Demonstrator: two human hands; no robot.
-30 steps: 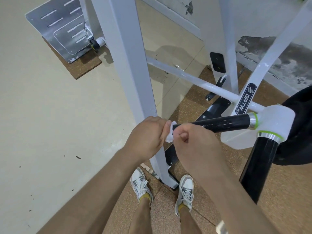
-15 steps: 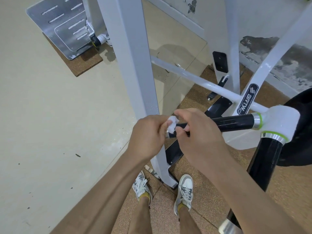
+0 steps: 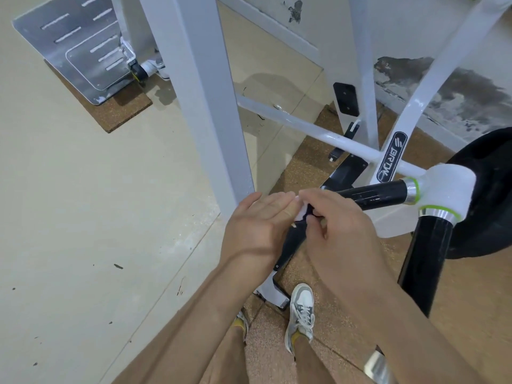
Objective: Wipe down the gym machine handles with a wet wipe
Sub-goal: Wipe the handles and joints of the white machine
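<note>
**A:** Where is the small white crumpled wet wipe point(image 3: 301, 214) sitting?

**B:** It is bunching over the free end of the short black horizontal handle point(image 3: 374, 194). That handle is running toward three o'clock into the white rounded hub point(image 3: 448, 187).

**A:** What are the hands doing?

**B:** The right hand point(image 3: 343, 228) is reaching in from five o'clock. Its grip is narrow, with curled fingers pinching the wipe at the handle's end. The left hand point(image 3: 257, 225) is reaching in from seven o'clock. Its grip is wide, with fingers lying nearly straight and their tips touching the wipe on its nine o'clock side.

**A:** What is standing around them?

**B:** A second black handle point(image 3: 426, 259) is hanging from the hub toward six o'clock. A black round weight plate point(image 3: 487, 195) is sitting just beside the hub at three o'clock. A white square steel post point(image 3: 210, 106) is rising just beside the left hand at eleven o'clock. A ribbed grey metal footplate point(image 3: 77, 48) is lying well apart at ten o'clock on the beige floor point(image 3: 83, 217). Grey-and-white sneakers point(image 3: 302, 314) are standing at six o'clock on the speckled brown rubber mat point(image 3: 346, 273).
</note>
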